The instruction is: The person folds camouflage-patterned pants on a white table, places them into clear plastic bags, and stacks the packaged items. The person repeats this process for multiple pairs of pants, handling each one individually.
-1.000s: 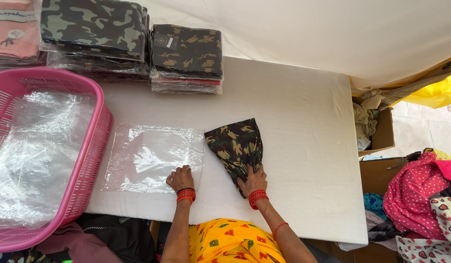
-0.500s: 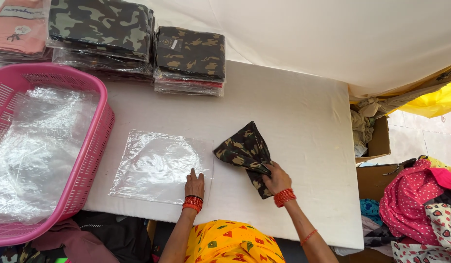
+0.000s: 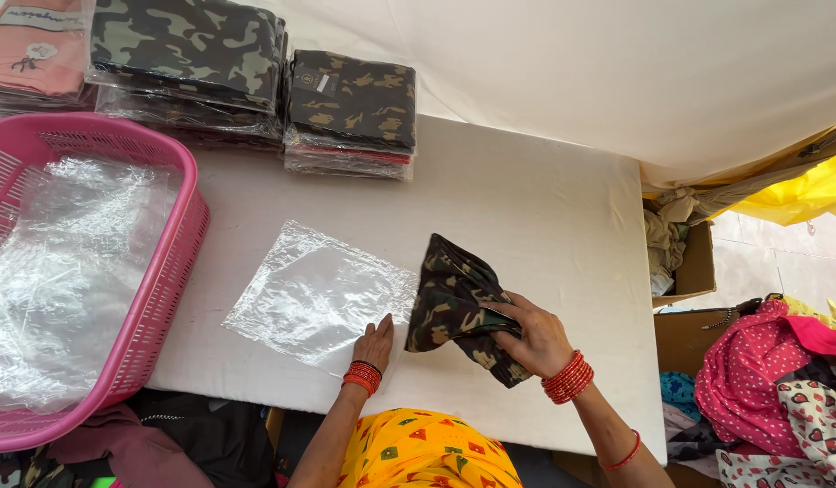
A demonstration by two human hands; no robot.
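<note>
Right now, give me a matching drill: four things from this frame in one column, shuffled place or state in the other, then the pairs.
Things:
1. folded camouflage cloth garment
2. flat clear plastic bag
3. pink plastic mesh basket
4. stack of bagged camouflage garments

Places or states:
A. holds crumpled clear plastic bags, at the table's left edge
B. gripped by the right hand
C. at the far side of the white table
D. lies flat, its near edge under the left hand

Pairs: 1-B, 2-D, 3-A, 4-C
</note>
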